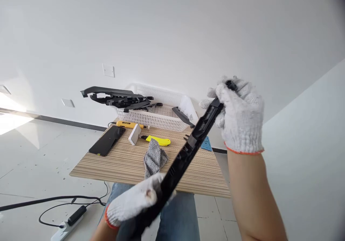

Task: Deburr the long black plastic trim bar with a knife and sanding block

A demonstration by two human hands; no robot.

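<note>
A long black plastic trim piece (185, 154) slants across the view, from low in the middle up to the right, its ribbed and clipped side showing. My left hand (137, 201), in a white knit glove with a hole in it, is closed around the lower part. Near the top end, my right hand (239, 115) grips the piece, also gloved in white with an orange cuff. Just beyond the left hand, a crumpled grey cloth (154, 158) lies on the wood-grain table (124, 169).
A white plastic basket (153, 120) holds several similar black parts (126, 99), some overhanging its left rim. On the table lie a phone (107, 140), a yellow-handled tool (130, 124), a white block-headed tool (135, 134), a yellow cutter (160, 140) and a blue item (206, 144). Cables and a power strip (67, 228) are on the floor.
</note>
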